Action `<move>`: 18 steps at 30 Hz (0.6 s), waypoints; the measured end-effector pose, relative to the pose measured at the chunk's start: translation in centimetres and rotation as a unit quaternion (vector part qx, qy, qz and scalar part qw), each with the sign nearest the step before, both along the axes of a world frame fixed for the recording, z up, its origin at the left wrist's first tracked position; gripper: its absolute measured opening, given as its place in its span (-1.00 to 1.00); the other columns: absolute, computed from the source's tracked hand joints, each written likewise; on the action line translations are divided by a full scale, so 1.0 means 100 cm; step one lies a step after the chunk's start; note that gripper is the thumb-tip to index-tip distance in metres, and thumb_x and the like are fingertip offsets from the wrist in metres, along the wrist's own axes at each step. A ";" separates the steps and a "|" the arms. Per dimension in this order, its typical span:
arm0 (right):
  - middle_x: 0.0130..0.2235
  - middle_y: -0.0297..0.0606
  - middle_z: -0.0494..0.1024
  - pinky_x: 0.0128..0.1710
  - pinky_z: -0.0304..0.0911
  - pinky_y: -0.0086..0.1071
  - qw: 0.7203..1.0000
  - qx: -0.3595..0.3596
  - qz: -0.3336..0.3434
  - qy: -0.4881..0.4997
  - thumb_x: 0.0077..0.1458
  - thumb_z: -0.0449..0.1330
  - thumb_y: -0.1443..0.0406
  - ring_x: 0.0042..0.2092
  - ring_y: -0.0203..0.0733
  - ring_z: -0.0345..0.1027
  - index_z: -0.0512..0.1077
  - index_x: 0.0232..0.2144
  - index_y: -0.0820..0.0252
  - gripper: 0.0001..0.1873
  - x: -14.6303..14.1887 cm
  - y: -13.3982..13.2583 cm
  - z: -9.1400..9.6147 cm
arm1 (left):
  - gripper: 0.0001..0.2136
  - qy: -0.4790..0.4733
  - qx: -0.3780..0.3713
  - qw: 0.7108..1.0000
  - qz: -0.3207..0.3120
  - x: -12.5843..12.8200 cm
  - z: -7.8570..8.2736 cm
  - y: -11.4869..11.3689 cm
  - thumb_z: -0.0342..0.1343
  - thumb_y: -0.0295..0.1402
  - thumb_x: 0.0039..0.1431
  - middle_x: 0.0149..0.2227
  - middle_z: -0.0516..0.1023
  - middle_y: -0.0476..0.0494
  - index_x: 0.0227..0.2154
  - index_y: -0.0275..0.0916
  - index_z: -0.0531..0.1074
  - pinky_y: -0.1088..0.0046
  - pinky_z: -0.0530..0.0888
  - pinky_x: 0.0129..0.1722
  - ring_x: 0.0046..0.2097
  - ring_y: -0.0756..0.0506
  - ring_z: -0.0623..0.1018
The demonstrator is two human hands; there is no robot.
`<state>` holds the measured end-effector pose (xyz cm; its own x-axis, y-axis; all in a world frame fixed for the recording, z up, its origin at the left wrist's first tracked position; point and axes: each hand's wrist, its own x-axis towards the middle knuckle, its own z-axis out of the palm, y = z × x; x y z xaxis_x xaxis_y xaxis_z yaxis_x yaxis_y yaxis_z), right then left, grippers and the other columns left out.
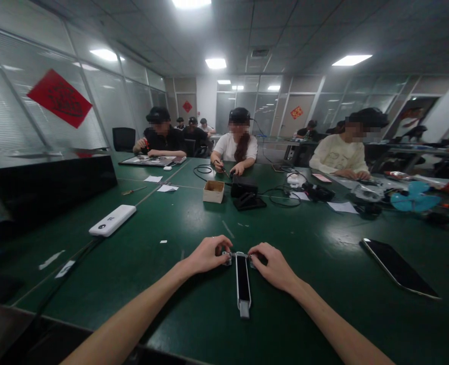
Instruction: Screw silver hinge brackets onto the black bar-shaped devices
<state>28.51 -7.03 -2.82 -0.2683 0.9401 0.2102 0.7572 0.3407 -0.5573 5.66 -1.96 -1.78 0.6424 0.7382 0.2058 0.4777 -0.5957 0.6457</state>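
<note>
A person seen from their own viewpoint sits at a long dark-green bench (194, 319), both bare forearms reaching in from the bottom edge. Between the two hands lies a slim handheld device (243, 281), black-faced with a white rim, its length running toward the wearer and a pale grey tab at the near end. It rests on the bench, centred in front of the person. At its far end, the left hand (211, 254) is curled nearly closed, thumb and fingertips pinching a small shiny piece (228, 259) just left of the device. The right hand (273, 264) mirrors it on the other side, fingers bent and close together at another small piece (252, 260); that one is mostly hidden, so whether it is gripped cannot be told. Off to the right lies a dark-screened smartphone (399, 267); to the left, a white oblong case (112, 220) with a dark cable beside it. Farther across stand a small open-topped box (213, 194) and a black stand (249, 197), with a screwdriver (133, 191) to the left and blue fan blades (415, 196) to the right. Three co-workers face this way from the far side: one in a black shirt (167, 138), one in a white shirt (228, 147), one in a pale printed shirt (338, 153).
</note>
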 end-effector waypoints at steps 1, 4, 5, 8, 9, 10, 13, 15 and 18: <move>-0.28 -0.23 0.47 -0.23 0.23 -0.27 1.000 -0.002 -0.001 0.000 0.16 0.02 0.29 -0.24 -0.18 0.30 0.45 -0.27 0.19 -0.79 0.000 0.000 0.000 | -0.80 -0.004 0.005 1.000 0.002 0.000 0.001 0.000 0.09 -0.48 0.07 -0.33 0.53 0.01 -0.20 -0.25 0.38 0.55 0.34 -0.40 -0.41 0.03 0.43; -0.27 -0.23 0.47 -0.22 0.24 -0.26 1.000 -0.006 -0.005 -0.002 0.17 0.02 0.29 -0.24 -0.18 0.30 0.45 -0.28 0.17 -0.79 -0.001 -0.002 0.002 | -0.82 -0.001 0.025 1.000 0.012 0.000 0.003 -0.002 0.01 -0.50 0.12 -0.32 0.52 -0.02 -0.20 -0.25 0.38 0.53 0.36 -0.35 -0.36 0.01 0.46; -0.27 -0.23 0.47 -0.22 0.24 -0.26 1.000 -0.006 -0.006 -0.002 0.17 0.01 0.29 -0.24 -0.18 0.30 0.44 -0.28 0.17 -0.79 -0.001 -0.002 0.003 | -0.82 0.006 0.032 0.999 0.013 0.000 0.004 -0.002 0.00 -0.49 0.14 -0.31 0.52 -0.04 -0.20 -0.26 0.37 0.52 0.37 -0.33 -0.34 -0.01 0.47; -0.27 -0.23 0.47 -0.22 0.24 -0.26 1.000 -0.004 -0.006 0.001 0.16 0.02 0.29 -0.24 -0.17 0.31 0.44 -0.28 0.17 -0.80 -0.002 -0.002 0.003 | -0.83 0.029 0.048 0.998 0.002 0.000 0.003 -0.003 -0.04 -0.46 0.20 -0.32 0.52 -0.06 -0.17 -0.26 0.37 0.48 0.38 -0.30 -0.31 -0.04 0.49; -0.27 -0.23 0.47 -0.22 0.24 -0.26 1.000 -0.003 -0.006 0.002 0.16 0.03 0.29 -0.24 -0.17 0.31 0.45 -0.28 0.17 -0.80 -0.001 -0.002 0.003 | -0.83 0.031 0.049 0.998 -0.001 0.000 0.002 -0.004 -0.06 -0.44 0.22 -0.32 0.52 -0.07 -0.16 -0.26 0.37 0.48 0.39 -0.30 -0.31 -0.04 0.50; -0.27 -0.23 0.47 -0.22 0.24 -0.26 1.000 -0.002 -0.006 0.003 0.16 0.03 0.29 -0.24 -0.17 0.31 0.45 -0.28 0.17 -0.80 -0.001 -0.001 0.002 | -0.82 0.029 0.049 0.998 -0.001 0.000 0.002 -0.004 -0.07 -0.44 0.23 -0.32 0.52 -0.07 -0.16 -0.26 0.37 0.48 0.39 -0.30 -0.31 -0.04 0.50; -0.28 -0.24 0.47 -0.23 0.24 -0.26 1.000 0.001 -0.004 0.003 0.16 0.03 0.29 -0.24 -0.17 0.31 0.45 -0.27 0.16 -0.80 0.000 0.000 -0.001 | -0.83 -0.003 0.044 0.999 0.005 0.001 0.002 -0.004 -0.07 -0.41 0.25 -0.30 0.53 -0.07 -0.16 -0.25 0.36 0.47 0.40 -0.26 -0.28 -0.04 0.51; -0.28 -0.24 0.47 -0.23 0.24 -0.27 1.000 0.003 -0.002 0.001 0.16 0.03 0.29 -0.24 -0.17 0.31 0.45 -0.27 0.16 -0.80 0.000 0.001 -0.001 | -0.84 -0.020 0.049 0.999 0.013 0.001 0.002 -0.004 -0.07 -0.40 0.26 -0.28 0.53 -0.07 -0.16 -0.25 0.36 0.44 0.41 -0.22 -0.26 -0.05 0.52; -0.28 -0.24 0.47 -0.23 0.24 -0.27 1.000 0.006 -0.001 -0.001 0.17 0.02 0.29 -0.25 -0.17 0.31 0.45 -0.27 0.17 -0.79 0.000 0.000 0.000 | -0.83 -0.012 0.058 0.998 0.016 0.001 0.001 -0.003 -0.06 -0.40 0.25 -0.27 0.53 -0.09 -0.15 -0.26 0.36 0.42 0.41 -0.21 -0.24 -0.06 0.52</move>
<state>28.53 -7.05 -2.84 -0.2673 0.9377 0.2219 0.7584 0.3468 -0.5518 5.77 -2.26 -1.66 0.6135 0.7281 0.3058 0.4829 -0.6522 0.5843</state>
